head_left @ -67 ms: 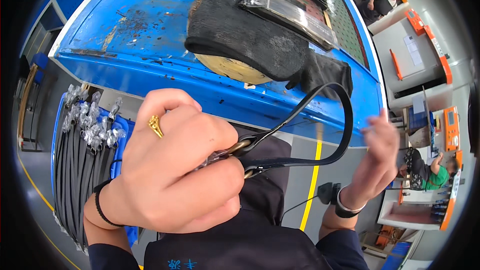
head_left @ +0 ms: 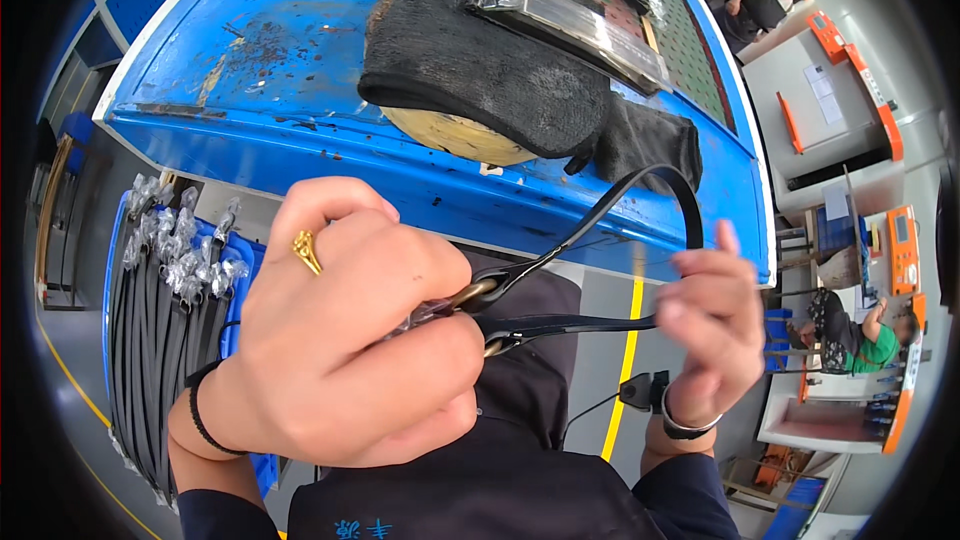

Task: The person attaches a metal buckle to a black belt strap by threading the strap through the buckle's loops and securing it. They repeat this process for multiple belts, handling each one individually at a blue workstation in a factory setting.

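Note:
My left hand, wearing a gold ring, is closed round the plastic-wrapped end of a black strap. Brass-coloured metal loops show beside its fingers, where both ends of the strap meet. From there the strap bows out to the right in a wide loop. My right hand is at the far bend of that loop, fingers apart and slightly blurred. It covers part of the strap, and I cannot tell whether it touches it.
A blue workbench spans the front, bearing a black cloth over a yellowish roll and a clear-wrapped bar. Lower left, several black straps with wrapped ends lie in a blue bin. Two people work at the right.
My right hand has moved left and slightly down, from beyond the loop to its outer bend. The left hand keeps its hold on the strap.

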Demonstrator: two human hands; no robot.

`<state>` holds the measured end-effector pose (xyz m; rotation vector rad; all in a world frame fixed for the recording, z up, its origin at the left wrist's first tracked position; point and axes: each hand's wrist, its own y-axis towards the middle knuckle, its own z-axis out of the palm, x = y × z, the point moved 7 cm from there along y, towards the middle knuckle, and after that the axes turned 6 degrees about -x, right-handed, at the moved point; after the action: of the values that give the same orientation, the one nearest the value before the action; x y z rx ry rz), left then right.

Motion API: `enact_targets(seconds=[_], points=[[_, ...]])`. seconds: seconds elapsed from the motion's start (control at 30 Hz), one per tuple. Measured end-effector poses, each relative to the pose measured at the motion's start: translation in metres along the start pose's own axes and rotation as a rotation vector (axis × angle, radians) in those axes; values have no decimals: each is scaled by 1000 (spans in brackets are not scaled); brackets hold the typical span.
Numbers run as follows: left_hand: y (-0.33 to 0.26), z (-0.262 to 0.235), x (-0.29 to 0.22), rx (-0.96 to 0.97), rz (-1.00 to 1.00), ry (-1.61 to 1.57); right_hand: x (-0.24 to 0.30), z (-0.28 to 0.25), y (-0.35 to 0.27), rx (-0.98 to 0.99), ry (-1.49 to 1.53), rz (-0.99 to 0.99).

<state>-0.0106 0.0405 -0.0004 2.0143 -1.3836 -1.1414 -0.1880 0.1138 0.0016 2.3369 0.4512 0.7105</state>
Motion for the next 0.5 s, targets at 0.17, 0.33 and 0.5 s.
enact_targets(seconds=[0.17,0.33,0.5], points=[[4,2,-2,6,10,-22,8,22,0,180,42,-66],[5,0,-3,26,3,-30,11,28,1,218,22,-83],[4,0,-3,19,1,-20,12,29,2,209,17,-85]])
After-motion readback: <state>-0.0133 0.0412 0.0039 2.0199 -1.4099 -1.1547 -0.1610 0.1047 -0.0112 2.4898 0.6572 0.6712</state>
